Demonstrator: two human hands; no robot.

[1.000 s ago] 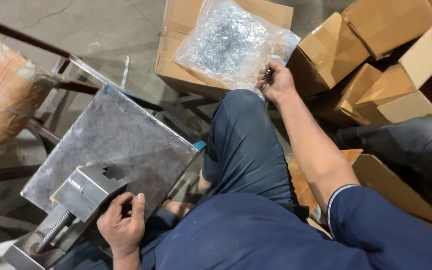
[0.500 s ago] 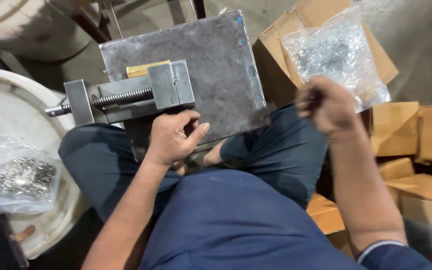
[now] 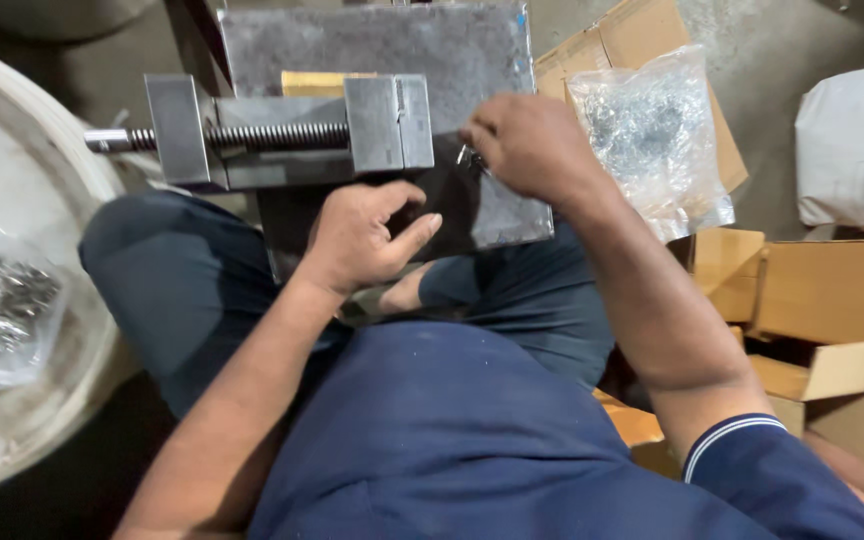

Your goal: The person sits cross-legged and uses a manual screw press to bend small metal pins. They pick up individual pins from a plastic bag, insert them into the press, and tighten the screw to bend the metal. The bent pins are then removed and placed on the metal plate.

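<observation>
Fingers (image 3: 487,135) of right hand (image 3: 527,145) pinched together on small metal part (image 3: 469,158), centre of frame, just right of vise (image 3: 292,135) on steel plate (image 3: 372,50). Judged light, rigid, slippery, easily dropped; best gripped by its sides at fingertips. Left hand (image 3: 362,240) loosely curled below vise, holding nothing visible. Clear bag of hardware (image 3: 652,140) upper right, over cardboard boxes (image 3: 822,290).

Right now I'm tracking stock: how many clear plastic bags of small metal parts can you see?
2. One clear bag lies on an open cardboard box beyond the right hand. The other bag sits in the white tub at far left. More may be out of view.
</observation>
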